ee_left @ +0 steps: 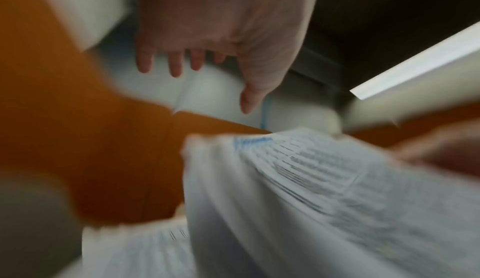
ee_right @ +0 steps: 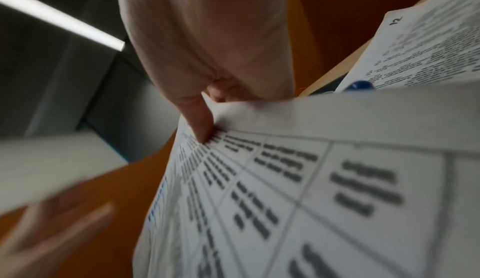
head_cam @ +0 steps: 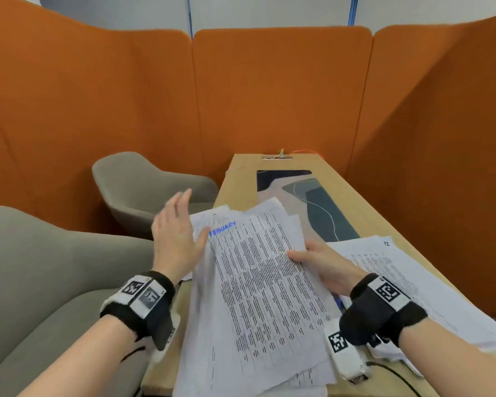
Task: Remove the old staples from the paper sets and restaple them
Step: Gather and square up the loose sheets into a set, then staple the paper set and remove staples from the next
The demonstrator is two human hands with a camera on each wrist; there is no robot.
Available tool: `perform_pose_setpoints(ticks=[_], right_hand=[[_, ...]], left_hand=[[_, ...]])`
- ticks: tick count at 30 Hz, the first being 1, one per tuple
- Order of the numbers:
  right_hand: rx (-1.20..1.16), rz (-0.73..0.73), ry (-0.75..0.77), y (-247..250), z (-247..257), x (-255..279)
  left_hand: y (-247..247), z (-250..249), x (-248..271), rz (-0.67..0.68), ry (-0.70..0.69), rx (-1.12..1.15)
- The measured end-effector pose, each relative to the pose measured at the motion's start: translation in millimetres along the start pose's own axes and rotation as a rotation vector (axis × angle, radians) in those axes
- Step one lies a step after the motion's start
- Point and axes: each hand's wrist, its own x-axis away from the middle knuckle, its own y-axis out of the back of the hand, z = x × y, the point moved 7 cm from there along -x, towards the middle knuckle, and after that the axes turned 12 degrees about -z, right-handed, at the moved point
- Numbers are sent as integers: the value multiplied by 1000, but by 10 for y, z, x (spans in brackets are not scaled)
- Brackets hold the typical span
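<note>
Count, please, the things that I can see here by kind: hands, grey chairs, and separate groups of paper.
Hands: 2, left hand open, right hand holding the February paper set
Grey chairs: 2, near chair, far chair
Paper groups: 2, the held set and the pile at right
Total: 6

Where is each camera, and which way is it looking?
Head: worn on the head, looking down at the table; both forearms, left hand and right hand show.
Left wrist: looks along the open left hand toward blurred papers.
Right wrist: looks along the right hand pinching the paper set.
Shared: all show the paper set.
</note>
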Motion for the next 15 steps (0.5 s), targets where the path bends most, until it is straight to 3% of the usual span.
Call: perform_pose_setpoints(ticks=[1,2,3,6,8,11,14,15], right_hand=[[49,16,-8,-44,-69,-4],[92,34,-9,-93,-120,-9],[121,58,1,-145,-161,-14],[141,108,25,-233,-197,-27],[153,99,31,-212,-202,-24],[334,-48,146,-71,-111,-7],[902,-475,317,289,59,-40],[1098,-505,282,357,23,-72]], left_hand=[[-74,-213,1,63,-185,-55],[-206,-383,31,179,-286,-66],[-361,-478,69,322,-296,-59],[-664,-549,61,690,6,168],[-755,-544,57,837,148,307],[-776,-547,78,908,189,339],[-776,-511,141,902,239,356],[-788,-470,170,894,257,346]])
